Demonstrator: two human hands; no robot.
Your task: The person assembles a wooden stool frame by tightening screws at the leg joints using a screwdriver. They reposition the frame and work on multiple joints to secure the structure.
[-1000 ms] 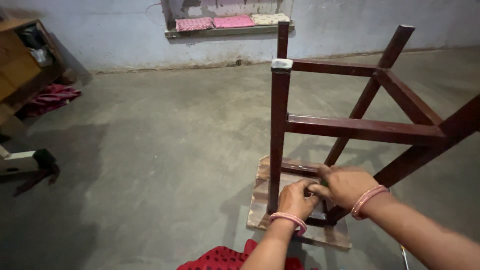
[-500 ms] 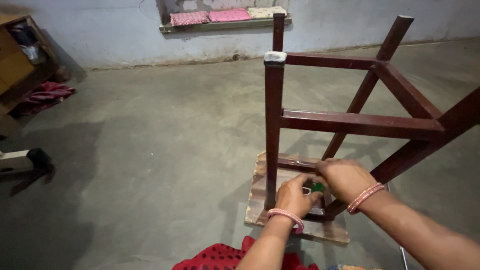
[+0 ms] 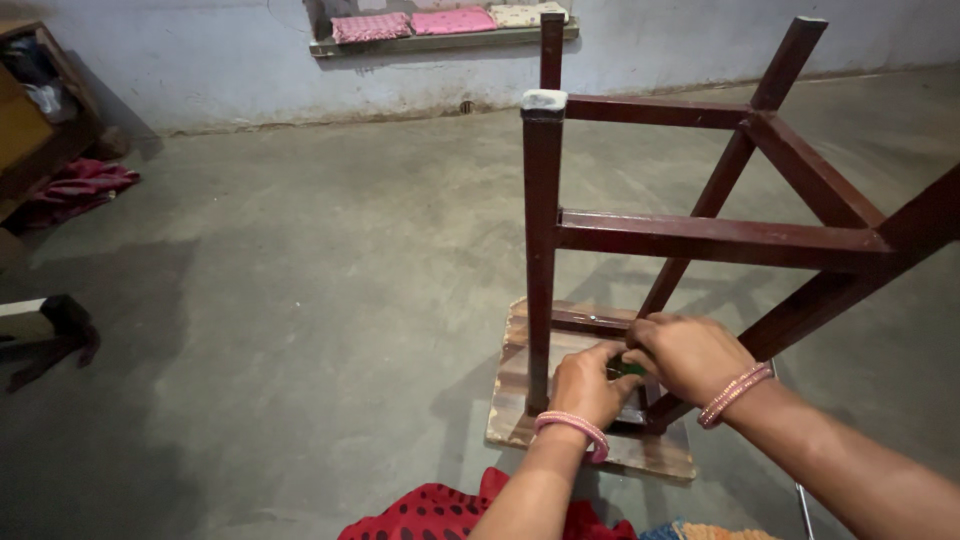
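Observation:
A dark red wooden stool [image 3: 700,235] stands upside down on the concrete floor, legs up, its worn plank seat [image 3: 520,420] flat on the ground. My left hand [image 3: 585,385] and my right hand [image 3: 690,355] are both down inside the frame by the seat, fingers curled. Between them shows a small green object [image 3: 628,369], mostly hidden; which hand grips it is unclear. Each wrist wears pink bangles.
Red dotted cloth [image 3: 440,510] lies at the bottom edge near me. A wall ledge with pink cushions [image 3: 440,25] runs along the back. Wooden furniture and red cloth [image 3: 80,185] sit at the left, and a dark object [image 3: 45,330] lies on the floor.
The view has shifted slightly toward the stool. Both hands stay at the same spot by the seat, and the green object has come into sight between them.

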